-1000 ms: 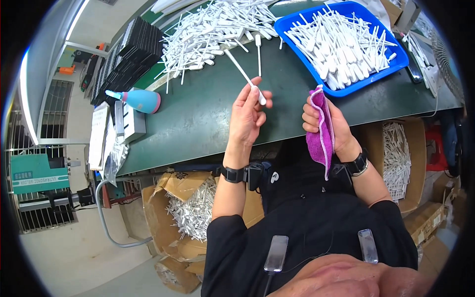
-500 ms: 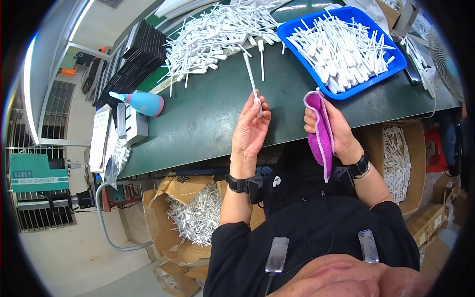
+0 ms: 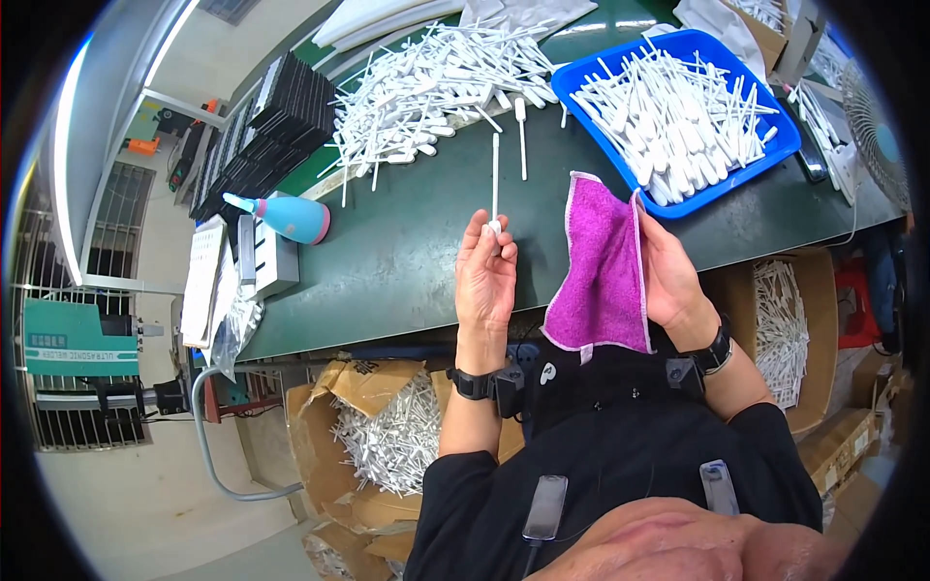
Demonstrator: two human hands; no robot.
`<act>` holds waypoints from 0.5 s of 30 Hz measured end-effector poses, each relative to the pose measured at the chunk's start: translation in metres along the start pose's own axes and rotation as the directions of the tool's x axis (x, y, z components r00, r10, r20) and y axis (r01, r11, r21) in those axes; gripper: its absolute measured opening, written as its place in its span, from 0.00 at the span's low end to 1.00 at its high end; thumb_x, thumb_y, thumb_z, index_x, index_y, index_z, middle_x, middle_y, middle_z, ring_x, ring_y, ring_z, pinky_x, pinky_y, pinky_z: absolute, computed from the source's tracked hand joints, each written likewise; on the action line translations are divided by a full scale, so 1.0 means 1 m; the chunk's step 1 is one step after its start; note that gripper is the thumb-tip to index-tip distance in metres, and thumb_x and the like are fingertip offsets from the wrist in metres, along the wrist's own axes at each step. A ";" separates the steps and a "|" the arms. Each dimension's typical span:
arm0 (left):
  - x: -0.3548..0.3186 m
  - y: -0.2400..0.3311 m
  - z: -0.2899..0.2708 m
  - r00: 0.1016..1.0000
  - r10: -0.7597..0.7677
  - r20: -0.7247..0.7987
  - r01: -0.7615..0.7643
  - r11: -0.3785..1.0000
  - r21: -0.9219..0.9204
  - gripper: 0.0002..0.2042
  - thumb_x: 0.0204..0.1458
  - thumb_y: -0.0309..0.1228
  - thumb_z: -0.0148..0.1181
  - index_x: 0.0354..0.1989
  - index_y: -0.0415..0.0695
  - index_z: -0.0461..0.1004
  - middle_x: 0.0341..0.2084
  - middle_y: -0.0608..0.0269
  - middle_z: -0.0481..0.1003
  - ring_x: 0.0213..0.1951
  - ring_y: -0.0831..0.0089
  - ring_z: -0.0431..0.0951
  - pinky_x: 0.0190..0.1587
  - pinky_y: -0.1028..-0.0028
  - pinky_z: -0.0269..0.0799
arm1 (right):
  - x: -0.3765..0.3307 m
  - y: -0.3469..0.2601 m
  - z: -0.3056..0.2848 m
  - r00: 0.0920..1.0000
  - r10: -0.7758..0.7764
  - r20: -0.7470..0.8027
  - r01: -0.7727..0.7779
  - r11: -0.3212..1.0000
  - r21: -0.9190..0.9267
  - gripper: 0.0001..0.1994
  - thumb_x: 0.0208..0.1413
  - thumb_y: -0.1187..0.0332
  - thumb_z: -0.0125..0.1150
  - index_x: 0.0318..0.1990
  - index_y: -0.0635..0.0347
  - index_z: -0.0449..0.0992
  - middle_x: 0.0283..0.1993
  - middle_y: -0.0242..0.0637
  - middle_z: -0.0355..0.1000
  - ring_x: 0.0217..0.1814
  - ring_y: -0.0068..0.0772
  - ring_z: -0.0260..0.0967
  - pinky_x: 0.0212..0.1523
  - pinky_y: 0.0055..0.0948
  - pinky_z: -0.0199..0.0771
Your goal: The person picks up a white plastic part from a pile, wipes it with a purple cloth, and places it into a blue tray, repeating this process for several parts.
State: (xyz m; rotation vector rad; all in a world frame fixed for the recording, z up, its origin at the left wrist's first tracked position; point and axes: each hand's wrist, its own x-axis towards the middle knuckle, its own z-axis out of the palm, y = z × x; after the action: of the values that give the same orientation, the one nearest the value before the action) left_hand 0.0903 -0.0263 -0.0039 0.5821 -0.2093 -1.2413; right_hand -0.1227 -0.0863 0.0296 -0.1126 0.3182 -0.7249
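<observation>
Between the thumb and fingers of my left hand [image 3: 484, 276] is a white plastic stick [image 3: 495, 179] with a thicker end, its thin shaft pointing away from me. My right hand [image 3: 670, 271] grips a purple cloth [image 3: 603, 266] with a pale stitched edge by one side; the cloth hangs spread out to the left of that hand. Another white stick [image 3: 522, 140] lies alone on the green table, just beyond the held one. A large heap of such sticks [image 3: 436, 87] covers the far left of the table. More fill a blue tray [image 3: 620, 174] at the far right.
A blue squeeze bottle [image 3: 291, 219] stands at the left beside stacked black trays [image 3: 262, 136]. Below the table edge sit cardboard boxes of white sticks, one at the left [image 3: 310, 436] and one at the right [image 3: 821, 339]. A fan [image 3: 877, 126] is at the far right.
The purple cloth, folded narrow before, is now opened out flat toward the left. My left hand has shifted slightly nearer me, and the held stick has turned more upright in the picture.
</observation>
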 end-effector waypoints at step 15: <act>-0.030 -0.027 0.038 0.996 -0.089 0.017 0.068 0.863 0.500 0.08 0.57 0.25 0.52 0.43 0.38 0.67 0.28 0.59 0.73 0.22 0.78 0.71 0.23 0.82 0.68 | 0.014 0.000 0.005 0.985 -0.170 -0.007 0.167 0.976 -0.137 0.19 0.66 0.56 0.37 0.49 0.61 0.69 0.43 0.36 0.73 0.43 0.31 0.72 0.46 0.32 0.72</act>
State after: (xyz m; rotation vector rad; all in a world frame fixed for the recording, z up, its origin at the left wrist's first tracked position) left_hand 0.0407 -0.0154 0.0181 1.0241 -0.5571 -1.2818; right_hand -0.1110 -0.0963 0.0310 -0.2651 0.3792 -0.8723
